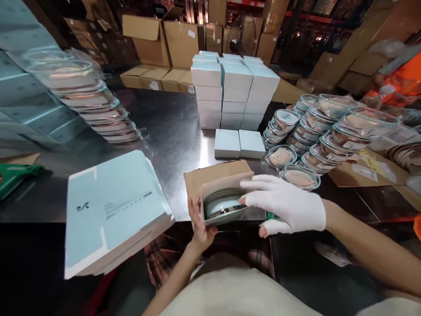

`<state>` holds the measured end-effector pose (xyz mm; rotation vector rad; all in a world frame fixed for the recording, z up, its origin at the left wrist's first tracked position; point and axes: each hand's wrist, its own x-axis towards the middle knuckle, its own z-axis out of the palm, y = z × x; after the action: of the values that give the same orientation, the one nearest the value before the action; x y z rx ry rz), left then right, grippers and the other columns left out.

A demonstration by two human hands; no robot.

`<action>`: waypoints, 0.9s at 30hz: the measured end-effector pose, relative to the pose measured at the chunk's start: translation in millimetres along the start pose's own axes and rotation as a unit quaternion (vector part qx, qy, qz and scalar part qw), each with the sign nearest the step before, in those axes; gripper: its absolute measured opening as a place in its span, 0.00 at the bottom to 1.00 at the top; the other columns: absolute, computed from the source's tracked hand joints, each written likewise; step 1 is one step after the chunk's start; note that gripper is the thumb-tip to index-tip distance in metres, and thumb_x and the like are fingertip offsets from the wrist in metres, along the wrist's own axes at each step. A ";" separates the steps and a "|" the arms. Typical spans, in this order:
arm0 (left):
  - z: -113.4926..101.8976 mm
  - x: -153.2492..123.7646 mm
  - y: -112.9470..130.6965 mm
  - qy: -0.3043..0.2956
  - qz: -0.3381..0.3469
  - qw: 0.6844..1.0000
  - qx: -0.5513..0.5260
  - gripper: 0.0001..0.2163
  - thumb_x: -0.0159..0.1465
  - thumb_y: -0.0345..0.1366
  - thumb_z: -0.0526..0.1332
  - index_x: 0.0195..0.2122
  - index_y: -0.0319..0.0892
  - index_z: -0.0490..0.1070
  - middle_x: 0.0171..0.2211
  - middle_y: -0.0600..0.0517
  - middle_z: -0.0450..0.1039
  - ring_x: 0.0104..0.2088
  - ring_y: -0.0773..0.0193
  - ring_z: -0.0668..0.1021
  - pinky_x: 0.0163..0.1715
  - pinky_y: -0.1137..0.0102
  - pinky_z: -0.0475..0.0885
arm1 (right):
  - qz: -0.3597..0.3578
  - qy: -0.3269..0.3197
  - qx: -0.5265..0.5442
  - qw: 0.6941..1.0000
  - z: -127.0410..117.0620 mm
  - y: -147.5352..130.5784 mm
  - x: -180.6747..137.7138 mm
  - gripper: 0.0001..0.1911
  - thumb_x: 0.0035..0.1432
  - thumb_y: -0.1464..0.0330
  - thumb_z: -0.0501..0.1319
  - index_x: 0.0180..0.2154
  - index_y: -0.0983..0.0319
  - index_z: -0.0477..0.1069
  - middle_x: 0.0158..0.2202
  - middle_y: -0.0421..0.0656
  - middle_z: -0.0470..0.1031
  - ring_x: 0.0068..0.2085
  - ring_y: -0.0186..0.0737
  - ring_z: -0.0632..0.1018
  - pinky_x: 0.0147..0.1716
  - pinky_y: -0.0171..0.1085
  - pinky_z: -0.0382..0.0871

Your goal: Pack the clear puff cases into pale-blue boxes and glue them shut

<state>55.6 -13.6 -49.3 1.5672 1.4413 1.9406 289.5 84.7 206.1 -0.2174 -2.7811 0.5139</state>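
Note:
My left hand [201,230], bare, grips the left end of a small open carton [226,219], its thumb below and its fingers along the side. The carton is tilted with its opening towards me. Inside lies a round, shiny glass container [221,205]; its far side is hidden. My right hand [289,204], in a white glove with bare fingertips, is at the carton's right end. Its fingers are stretched out and the thumb stands apart; the fingertips reach over the carton's edge. Behind the carton lies a piece of brown cardboard [213,173].
Flat light-blue box blanks [125,206] are stacked at the left. Round lidded containers stand in piles at the left [95,105] and right [329,136]. Closed white-and-blue boxes [233,94] form a block at the back, with two lower boxes [227,142] before it.

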 end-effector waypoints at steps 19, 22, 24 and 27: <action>-12.2 27.2 16.1 0.041 0.046 0.997 0.036 0.29 0.62 0.69 0.61 0.36 0.44 0.80 0.40 0.46 0.77 0.49 0.50 0.80 0.53 0.57 0.75 | 0.353 0.506 0.366 0.697 174.2 19.6 0.6 0.40 0.59 0.55 0.69 0.67 0.51 0.57 0.69 0.52 0.67 0.61 0.47 0.78 0.56 0.45 0.77; -24.4 35.1 13.2 0.006 0.064 0.998 0.024 0.33 0.60 0.71 0.59 0.35 0.42 0.83 0.44 0.44 0.75 0.49 0.51 0.79 0.50 0.60 0.74 | 0.480 0.432 0.232 0.727 158.5 25.7 -51.1 0.26 0.66 0.47 0.59 0.54 0.58 0.73 0.57 0.52 0.78 0.54 0.50 0.81 0.56 0.48 0.75; -30.7 38.3 9.5 -0.035 0.057 0.998 0.014 0.36 0.55 0.74 0.61 0.37 0.42 0.84 0.47 0.44 0.72 0.50 0.50 0.78 0.50 0.60 0.73 | 0.607 0.352 0.063 0.710 151.5 33.8 -86.5 0.25 0.65 0.46 0.58 0.43 0.59 0.78 0.49 0.53 0.81 0.53 0.56 0.81 0.56 0.51 0.73; -33.0 39.5 1.0 -0.079 0.064 0.994 0.031 0.37 0.47 0.75 0.66 0.37 0.43 0.83 0.44 0.45 0.71 0.52 0.48 0.76 0.53 0.58 0.73 | 0.717 0.238 0.020 0.655 149.9 52.0 -116.4 0.22 0.53 0.49 0.69 0.40 0.60 0.79 0.46 0.54 0.82 0.52 0.60 0.81 0.52 0.49 0.73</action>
<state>12.7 -3.3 -22.7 1.8388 1.3791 1.8067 355.8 60.8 22.5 -2.1862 -1.5091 0.6348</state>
